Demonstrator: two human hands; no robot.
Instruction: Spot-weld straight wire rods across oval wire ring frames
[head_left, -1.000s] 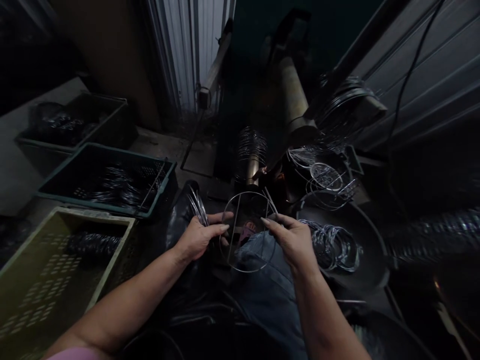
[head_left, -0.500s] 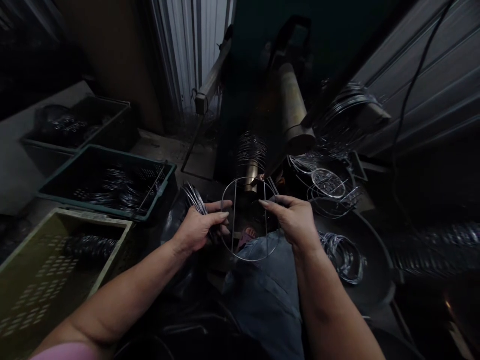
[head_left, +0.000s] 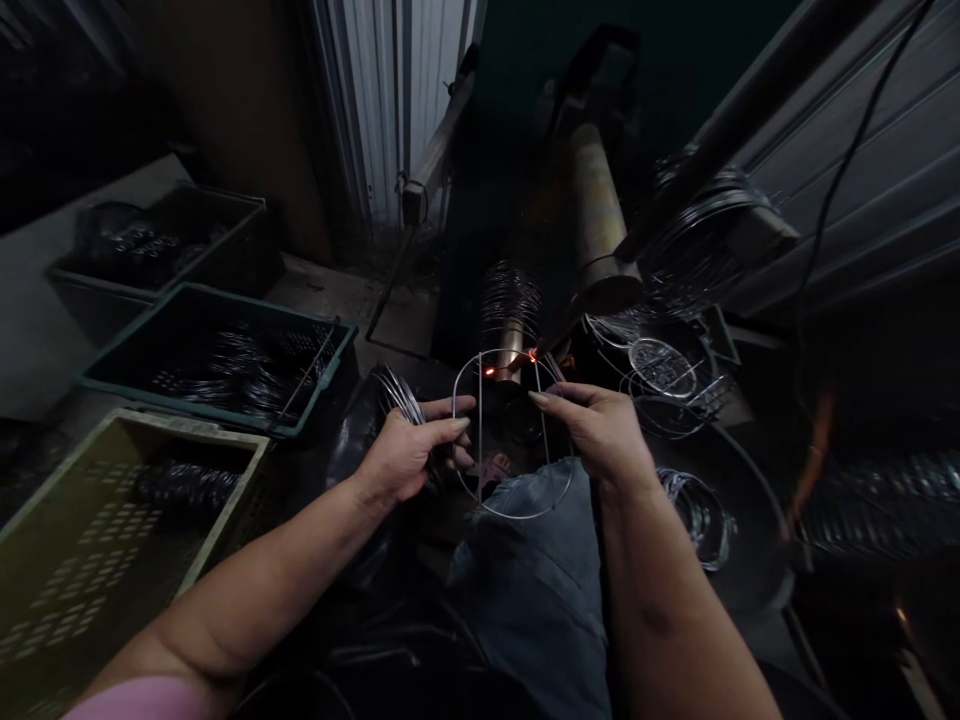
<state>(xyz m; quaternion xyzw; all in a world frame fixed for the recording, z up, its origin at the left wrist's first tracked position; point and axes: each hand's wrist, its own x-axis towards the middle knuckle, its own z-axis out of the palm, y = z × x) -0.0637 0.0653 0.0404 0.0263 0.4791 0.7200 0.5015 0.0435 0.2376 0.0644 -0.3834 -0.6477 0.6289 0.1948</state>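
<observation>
Between my hands stands a wire ring (head_left: 517, 516) with two straight wires across it. My left hand (head_left: 405, 445) pinches the ring's left side between thumb and fingers and also holds a bundle of short straight wires (head_left: 401, 395). My right hand (head_left: 604, 435) pinches the right side; a few thin wires show by its fingertips. At the ring's top, an orange glow (head_left: 533, 355) marks where it meets the pointed metal tip of a welding machine. Behind the ring lies a brass-coloured lower bar (head_left: 511, 345), with many wire rings (head_left: 510, 295) hanging on it.
The machine's thick upper cylinder (head_left: 600, 200) juts out above. At left are a green crate (head_left: 217, 420) of wire parts and a yellow crate (head_left: 82, 530) with coiled rings. Wire rings fill a round basin (head_left: 765, 490) at right. A denim-covered leg (head_left: 536, 590) is below.
A glow and sparks have appeared at the top of the ring, with an orange streak at far right. The whole view has shifted slightly; both hands keep their hold.
</observation>
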